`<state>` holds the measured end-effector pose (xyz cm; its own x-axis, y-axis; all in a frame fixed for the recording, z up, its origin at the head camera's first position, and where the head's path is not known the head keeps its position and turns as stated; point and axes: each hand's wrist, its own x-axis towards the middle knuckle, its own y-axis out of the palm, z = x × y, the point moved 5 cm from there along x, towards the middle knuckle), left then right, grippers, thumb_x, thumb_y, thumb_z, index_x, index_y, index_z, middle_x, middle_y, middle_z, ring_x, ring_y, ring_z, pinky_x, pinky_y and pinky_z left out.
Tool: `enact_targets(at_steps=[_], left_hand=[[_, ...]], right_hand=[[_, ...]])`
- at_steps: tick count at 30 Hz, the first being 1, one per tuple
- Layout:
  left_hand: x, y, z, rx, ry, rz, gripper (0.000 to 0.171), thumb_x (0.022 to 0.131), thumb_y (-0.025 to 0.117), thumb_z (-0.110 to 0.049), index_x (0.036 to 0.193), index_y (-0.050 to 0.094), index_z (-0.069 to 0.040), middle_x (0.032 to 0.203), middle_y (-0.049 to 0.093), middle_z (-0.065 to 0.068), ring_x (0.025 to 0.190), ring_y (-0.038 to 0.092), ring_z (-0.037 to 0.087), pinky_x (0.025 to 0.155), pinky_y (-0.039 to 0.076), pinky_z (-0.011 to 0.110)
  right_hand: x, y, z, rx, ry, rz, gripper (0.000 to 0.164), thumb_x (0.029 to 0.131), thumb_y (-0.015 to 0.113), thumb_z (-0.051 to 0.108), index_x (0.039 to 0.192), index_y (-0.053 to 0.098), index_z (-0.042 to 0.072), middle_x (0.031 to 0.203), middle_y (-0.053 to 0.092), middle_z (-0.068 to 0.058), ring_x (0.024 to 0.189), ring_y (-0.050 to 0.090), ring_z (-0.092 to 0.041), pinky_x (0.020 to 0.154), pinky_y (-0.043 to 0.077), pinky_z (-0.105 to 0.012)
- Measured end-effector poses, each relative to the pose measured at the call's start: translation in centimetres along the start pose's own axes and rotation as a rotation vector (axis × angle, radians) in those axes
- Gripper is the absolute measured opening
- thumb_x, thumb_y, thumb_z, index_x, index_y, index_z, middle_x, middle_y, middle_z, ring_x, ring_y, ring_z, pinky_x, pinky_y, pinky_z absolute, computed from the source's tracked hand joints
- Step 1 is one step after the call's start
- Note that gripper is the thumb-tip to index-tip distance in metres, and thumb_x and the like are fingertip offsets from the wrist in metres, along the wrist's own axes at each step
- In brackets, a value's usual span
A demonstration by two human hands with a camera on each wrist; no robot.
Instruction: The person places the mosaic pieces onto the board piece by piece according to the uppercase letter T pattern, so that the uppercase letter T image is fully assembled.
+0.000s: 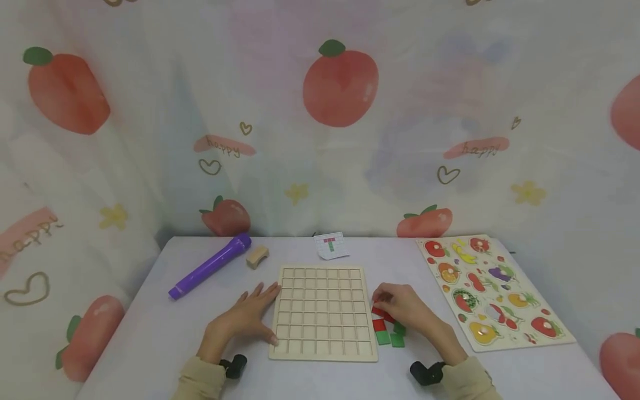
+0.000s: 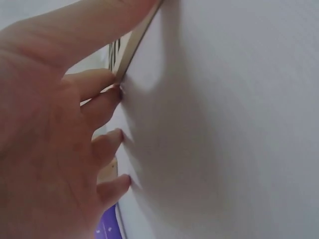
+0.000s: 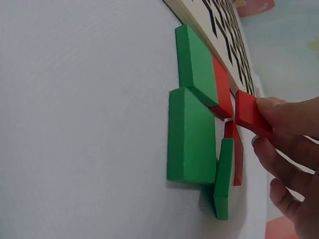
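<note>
A square wooden grid board [image 1: 322, 314] lies on the white table in the head view. My left hand [image 1: 245, 316] rests at its left edge, fingers spread, with thumb and fingertips touching the rim. Beyond the board's right side, my right hand [image 1: 402, 304] pinches a red square tile [image 3: 251, 113] between thumb and fingers, held up over the others. Below it in the right wrist view lie green tiles [image 3: 197, 142] and more red tiles [image 3: 222, 87], loosely bunched beside the board. One green tile [image 3: 224, 179] leans at a tilt.
Behind the board is a small paper card [image 1: 331, 246] with a red and green T pattern. A purple microphone-shaped object [image 1: 210, 266] and a notched wooden block [image 1: 257, 257] lie at the back left. On the right is a fruit puzzle board [image 1: 492, 289].
</note>
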<state>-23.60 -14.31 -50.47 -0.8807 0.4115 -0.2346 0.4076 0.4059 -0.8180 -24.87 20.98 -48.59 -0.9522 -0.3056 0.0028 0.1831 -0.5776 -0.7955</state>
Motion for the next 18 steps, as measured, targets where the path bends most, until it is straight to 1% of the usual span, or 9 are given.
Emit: enact_targets(at_steps=[2,7,10,13,15,17,18], left_hand=[[-0.1,-0.2,-0.3,-0.013,-0.004,0.0,0.122,0.063,0.096,-0.036,0.162,0.031,-0.009,0.171,0.024,0.011,0.159,0.011,0.042,0.128,0.006,0.065],[-0.2,-0.5,-0.8,-0.031,-0.035,0.0,0.121,0.061,0.098,-0.032,0.161,0.034,-0.008,0.171,0.025,0.011,0.159,0.011,0.041,0.128,0.006,0.064],[-0.3,-0.5,-0.9,-0.034,-0.04,0.003,0.12,0.061,0.097,-0.029,0.161,0.034,-0.007,0.171,0.025,0.012,0.159,0.011,0.041,0.128,0.006,0.065],[-0.4,-0.4,-1.0,-0.037,-0.039,0.009,0.119,0.062,0.097,-0.029,0.161,0.034,-0.006,0.171,0.023,0.013,0.159,0.01,0.042,0.127,0.006,0.066],[-0.4,-0.3,-1.0,-0.037,-0.04,0.011,0.119,0.062,0.097,-0.03,0.161,0.033,-0.006,0.171,0.023,0.013,0.159,0.01,0.042,0.127,0.006,0.067],[-0.3,-0.2,-0.9,-0.038,-0.04,0.011,0.12,0.062,0.097,-0.03,0.161,0.033,-0.006,0.171,0.023,0.013,0.159,0.01,0.042,0.127,0.006,0.067],[-0.2,-0.1,-0.9,-0.039,-0.039,0.01,0.12,0.062,0.097,-0.03,0.161,0.034,-0.006,0.171,0.023,0.012,0.159,0.01,0.042,0.127,0.006,0.066]], right_hand=[[0.1,0.0,0.1,0.019,0.018,-0.009,0.013,0.092,0.075,0.008,0.102,0.074,0.016,0.09,0.07,0.008,0.083,0.059,-0.01,0.073,0.055,-0.019],[0.6,0.3,0.5,0.071,0.005,-0.022,0.017,0.093,0.074,0.009,0.11,0.075,0.012,0.093,0.071,0.005,0.08,0.059,-0.012,0.068,0.055,-0.017],[1.0,0.5,0.7,0.087,0.002,-0.034,0.018,0.094,0.074,0.011,0.111,0.076,0.013,0.097,0.072,0.005,0.083,0.06,-0.011,0.072,0.055,-0.016],[1.4,0.6,1.0,0.099,-0.018,-0.036,0.018,0.094,0.073,0.01,0.112,0.075,0.012,0.102,0.074,0.004,0.087,0.063,-0.011,0.078,0.057,-0.017],[1.6,0.7,1.3,0.114,-0.023,-0.031,0.019,0.094,0.073,0.01,0.113,0.075,0.012,0.104,0.074,0.003,0.09,0.065,-0.011,0.083,0.058,-0.02],[1.9,0.9,1.5,0.131,-0.024,-0.024,0.02,0.095,0.072,0.009,0.114,0.075,0.011,0.105,0.074,0.001,0.091,0.067,-0.012,0.086,0.061,-0.025],[2.1,1.0,1.6,0.143,-0.011,-0.022,0.02,0.095,0.072,0.009,0.114,0.075,0.012,0.106,0.074,0.001,0.092,0.068,-0.013,0.088,0.061,-0.027]])
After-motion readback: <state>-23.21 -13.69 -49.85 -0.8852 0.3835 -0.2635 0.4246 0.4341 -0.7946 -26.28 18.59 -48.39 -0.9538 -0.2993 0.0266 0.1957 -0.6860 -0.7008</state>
